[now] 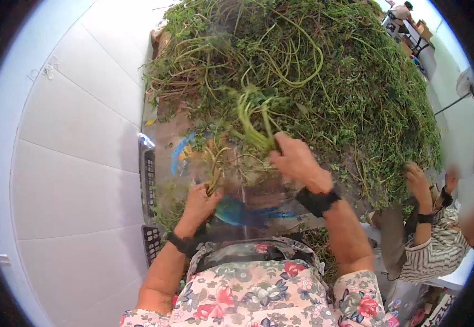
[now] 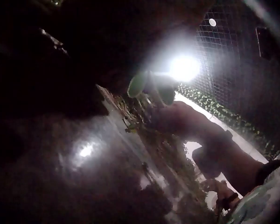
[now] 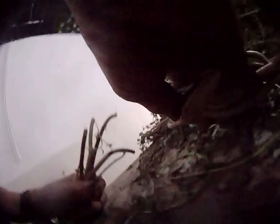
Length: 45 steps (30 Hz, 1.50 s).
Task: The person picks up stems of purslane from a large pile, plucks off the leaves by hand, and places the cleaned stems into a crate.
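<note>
My left hand [image 1: 201, 203] grips a small bunch of cut stems [image 3: 91, 149]; their bare ends stick up out of the fist in the right wrist view. Farther forward, my right hand [image 1: 298, 162] holds a bundle of green leafy stems [image 1: 254, 125], slightly blurred, over the near edge of the heap. A great heap of leafy vines [image 1: 346, 82] covers most of the table ahead. The left wrist view is very dark, with a few round leaves [image 2: 137, 85] showing near its middle.
Black plastic crates [image 1: 149, 180] stand along the left, beside a white panelled wall [image 1: 79, 136]. Blue and yellow printing [image 1: 182, 155] shows on the table surface. At the right, another person in a striped shirt [image 1: 436, 253] works at the heap. A fan [image 1: 466, 84] stands behind.
</note>
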Each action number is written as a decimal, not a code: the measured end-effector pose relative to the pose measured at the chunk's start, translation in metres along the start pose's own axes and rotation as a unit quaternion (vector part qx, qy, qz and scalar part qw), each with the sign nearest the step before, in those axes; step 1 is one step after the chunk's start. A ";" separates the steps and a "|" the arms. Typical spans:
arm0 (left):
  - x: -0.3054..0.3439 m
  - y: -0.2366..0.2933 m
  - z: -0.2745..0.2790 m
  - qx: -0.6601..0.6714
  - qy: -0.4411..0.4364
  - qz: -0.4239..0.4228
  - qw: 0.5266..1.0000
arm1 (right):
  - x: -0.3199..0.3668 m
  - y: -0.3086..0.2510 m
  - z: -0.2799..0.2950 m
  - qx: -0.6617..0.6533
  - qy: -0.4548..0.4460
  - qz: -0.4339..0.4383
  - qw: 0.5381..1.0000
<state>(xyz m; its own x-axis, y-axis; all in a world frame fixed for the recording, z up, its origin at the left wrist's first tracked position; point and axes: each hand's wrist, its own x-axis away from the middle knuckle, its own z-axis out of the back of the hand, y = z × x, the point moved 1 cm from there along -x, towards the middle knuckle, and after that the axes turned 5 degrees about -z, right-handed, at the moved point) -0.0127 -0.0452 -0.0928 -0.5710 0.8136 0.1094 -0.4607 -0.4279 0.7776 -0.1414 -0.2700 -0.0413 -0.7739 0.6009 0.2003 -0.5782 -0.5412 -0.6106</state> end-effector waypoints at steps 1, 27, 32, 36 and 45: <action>0.000 0.002 -0.001 0.002 0.014 -0.016 1.000 | 0.007 0.004 0.013 -0.037 0.022 0.020 0.999; 0.004 -0.012 0.000 -0.056 -0.018 -0.046 0.997 | 0.076 0.047 0.016 -0.200 0.057 0.021 0.978; 0.008 -0.004 -0.004 -0.001 0.005 -0.055 0.998 | 0.074 0.009 0.021 -0.175 0.203 0.118 0.956; 0.009 -0.001 0.007 -0.063 0.045 -0.106 0.991 | 0.067 -0.009 0.008 -0.149 0.155 0.240 0.947; 0.015 0.084 0.040 -0.014 0.070 -0.212 0.975 | 0.062 0.012 -0.053 0.101 -0.020 0.163 0.981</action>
<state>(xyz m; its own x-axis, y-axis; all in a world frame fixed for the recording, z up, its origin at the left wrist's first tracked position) -0.0330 -0.0528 -0.0009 -0.4125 0.8583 -0.3052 -0.6926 -0.0779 0.7171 -0.1829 -0.2082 -0.0769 -0.9335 0.3548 0.0523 -0.3346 -0.8091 -0.4832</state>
